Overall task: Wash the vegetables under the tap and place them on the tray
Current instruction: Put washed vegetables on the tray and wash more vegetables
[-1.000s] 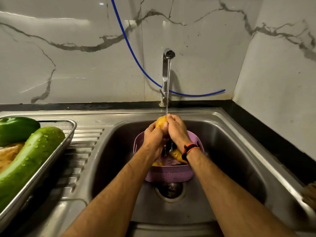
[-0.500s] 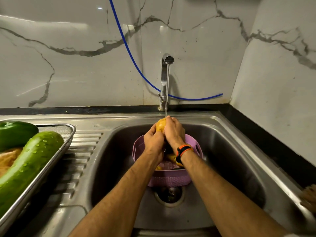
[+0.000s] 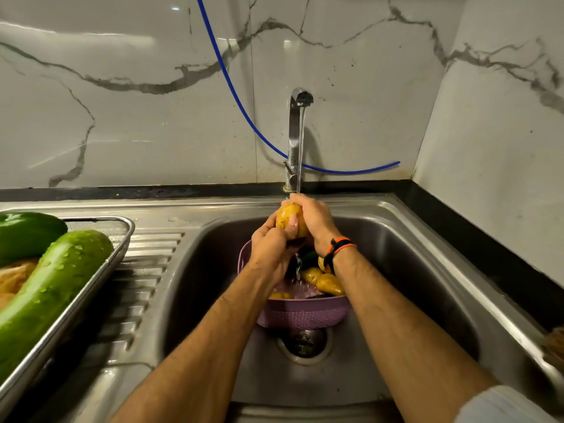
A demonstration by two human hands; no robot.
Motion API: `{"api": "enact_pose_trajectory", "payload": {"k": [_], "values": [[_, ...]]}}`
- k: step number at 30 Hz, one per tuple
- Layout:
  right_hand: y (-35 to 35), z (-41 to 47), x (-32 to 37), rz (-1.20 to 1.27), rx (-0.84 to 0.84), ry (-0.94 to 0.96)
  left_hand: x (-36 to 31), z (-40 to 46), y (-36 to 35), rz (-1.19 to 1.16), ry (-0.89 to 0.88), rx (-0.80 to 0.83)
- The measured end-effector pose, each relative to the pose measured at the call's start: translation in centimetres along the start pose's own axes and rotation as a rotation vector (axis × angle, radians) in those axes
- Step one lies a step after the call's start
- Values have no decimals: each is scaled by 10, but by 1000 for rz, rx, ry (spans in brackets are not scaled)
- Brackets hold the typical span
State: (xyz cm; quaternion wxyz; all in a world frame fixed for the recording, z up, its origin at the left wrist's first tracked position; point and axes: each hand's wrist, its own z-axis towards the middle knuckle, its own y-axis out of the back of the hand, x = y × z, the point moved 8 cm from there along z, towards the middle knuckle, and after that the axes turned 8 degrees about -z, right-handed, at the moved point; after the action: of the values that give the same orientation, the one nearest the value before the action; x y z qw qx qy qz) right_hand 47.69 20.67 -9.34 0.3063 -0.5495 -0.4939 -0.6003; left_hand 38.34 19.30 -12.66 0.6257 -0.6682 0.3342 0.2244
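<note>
Under the running chrome tap (image 3: 296, 132), both hands rub a yellow-brown potato (image 3: 287, 217) above the round lilac plastic basket (image 3: 300, 314).

Left hand (image 3: 270, 250) cups it from below with the thumb across its face; right hand (image 3: 314, 219) is curled over the top. Turning it in the stream would likely rinse every side, gripped firmly since it is wet. Steel sink (image 3: 427, 270) walls ring the basket; the path left over the ribbed drainboard (image 3: 143, 270) to the steel mesh tray (image 3: 120, 239) holding a wet green cucumber (image 3: 52, 294) looks open.
</note>
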Motion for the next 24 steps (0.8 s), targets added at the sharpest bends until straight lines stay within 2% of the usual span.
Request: {"api": "enact_pose_trajectory", "payload": {"k": [3,6,9,12,15,17,19,22,24], "values": [[1,-2,-2,-3,-64,67,2,2,1,18,-52,-65],[8,-6,-4,-71,-169,10,8,-1,3,65,-23,-82],[8,2,-5,5,-37,-46,5,-4,-4,44,51,39],[6,3,-5,103,25,25,0,-3,-7,16,27,50],[11,1,-8,24,-156,92,3,-4,-5,32,-20,-36],[10,0,-8,-10,-188,27,5,-5,-4,49,-36,-42],[8,3,-5,-15,-82,-24,4,-6,-5,29,-12,11],[3,9,-4,137,127,-11,0,-3,-5,-12,29,50],[2,10,-6,91,96,57,-2,0,-4,-27,2,10]]}}
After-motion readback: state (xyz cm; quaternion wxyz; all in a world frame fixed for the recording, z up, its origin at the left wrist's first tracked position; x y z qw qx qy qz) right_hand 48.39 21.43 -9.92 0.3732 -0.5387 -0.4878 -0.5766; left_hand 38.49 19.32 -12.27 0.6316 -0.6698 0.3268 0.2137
